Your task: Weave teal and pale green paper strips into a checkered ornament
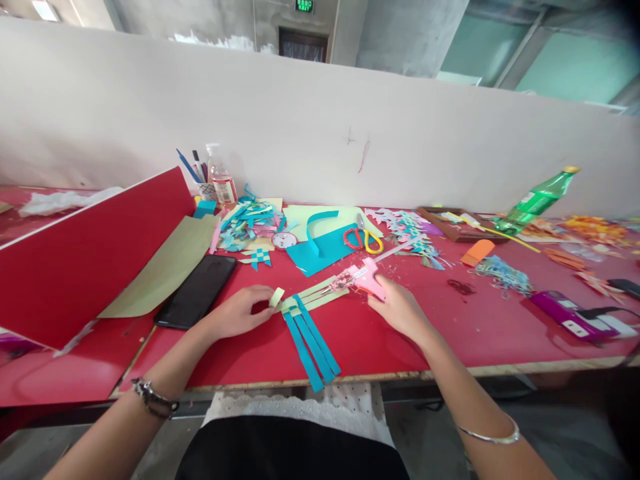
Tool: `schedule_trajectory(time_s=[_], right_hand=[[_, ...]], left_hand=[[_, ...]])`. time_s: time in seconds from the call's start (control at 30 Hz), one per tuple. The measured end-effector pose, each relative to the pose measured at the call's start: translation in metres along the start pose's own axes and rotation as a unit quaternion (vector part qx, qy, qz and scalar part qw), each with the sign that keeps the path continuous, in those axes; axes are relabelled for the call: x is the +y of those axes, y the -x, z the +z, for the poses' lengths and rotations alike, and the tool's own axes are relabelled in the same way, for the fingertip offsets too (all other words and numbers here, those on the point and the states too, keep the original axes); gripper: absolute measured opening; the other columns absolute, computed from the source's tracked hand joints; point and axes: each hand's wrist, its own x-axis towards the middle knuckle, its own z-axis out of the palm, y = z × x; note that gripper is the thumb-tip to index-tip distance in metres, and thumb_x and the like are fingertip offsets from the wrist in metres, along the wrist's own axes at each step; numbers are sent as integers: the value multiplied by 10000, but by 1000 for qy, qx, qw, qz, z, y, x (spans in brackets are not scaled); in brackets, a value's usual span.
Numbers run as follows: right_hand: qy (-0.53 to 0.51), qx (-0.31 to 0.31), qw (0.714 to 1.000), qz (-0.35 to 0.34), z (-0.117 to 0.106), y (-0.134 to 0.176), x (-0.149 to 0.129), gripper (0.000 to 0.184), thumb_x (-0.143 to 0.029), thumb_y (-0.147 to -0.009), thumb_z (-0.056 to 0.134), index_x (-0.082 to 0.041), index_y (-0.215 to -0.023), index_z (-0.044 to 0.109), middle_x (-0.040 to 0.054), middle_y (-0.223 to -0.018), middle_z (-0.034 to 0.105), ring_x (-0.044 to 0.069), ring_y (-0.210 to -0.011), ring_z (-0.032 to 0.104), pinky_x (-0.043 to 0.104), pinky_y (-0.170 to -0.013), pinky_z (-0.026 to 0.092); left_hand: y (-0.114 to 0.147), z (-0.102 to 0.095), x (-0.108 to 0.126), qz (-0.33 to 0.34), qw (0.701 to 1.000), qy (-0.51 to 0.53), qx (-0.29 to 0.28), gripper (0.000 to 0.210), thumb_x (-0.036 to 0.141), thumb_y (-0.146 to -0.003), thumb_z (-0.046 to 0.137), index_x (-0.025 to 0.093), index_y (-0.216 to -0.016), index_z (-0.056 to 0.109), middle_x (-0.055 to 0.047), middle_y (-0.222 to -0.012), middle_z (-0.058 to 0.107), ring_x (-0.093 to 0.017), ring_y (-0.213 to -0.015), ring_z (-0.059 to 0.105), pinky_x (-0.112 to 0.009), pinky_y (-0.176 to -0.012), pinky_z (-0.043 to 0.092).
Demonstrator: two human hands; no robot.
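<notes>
My right hand (400, 308) is wrapped round the handle of a pink hot glue gun (367, 277), with a glue stick (397, 251) poking out of its back. Its metal nozzle points left, over pale green paper strips (327, 301). My left hand (246, 311) pinches the folded end of a pale green strip (277, 297) between thumb and fingers. Blue paper strips (306, 343) are woven through the green ones beside my left fingertips and run toward the table's front edge.
Behind lie scissors (373, 243), blue paper (320, 252) and a heap of paper scraps (253, 223). A black phone (196, 291) and a red board (95, 250) are at left. A green bottle (540, 200), a tray (450, 223) and a purple power strip (570, 317) stand right.
</notes>
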Motion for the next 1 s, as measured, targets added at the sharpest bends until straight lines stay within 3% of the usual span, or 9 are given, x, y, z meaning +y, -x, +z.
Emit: schedule_trajectory(time_s=[0.47, 1.0], right_hand=[[19, -3, 1000, 25, -6, -3, 16, 347, -239, -758, 456, -139, -1088, 493, 110, -997, 615, 225, -863, 580, 241, -623, 384], [40, 19, 997, 59, -12, -2, 28, 407, -272, -765, 433, -138, -1148, 465, 131, -1061, 593, 234, -902, 573, 252, -636, 391]], left_hand=[[0, 1, -1, 13, 1000, 16, 3, 206, 272, -833, 392, 155, -832, 562, -41, -841, 576, -147, -802, 524, -235, -734, 386], [0, 1, 0, 13, 1000, 11, 4, 211, 278, -832, 391, 159, -836, 565, -43, -841, 579, -149, -806, 526, -240, -738, 390]])
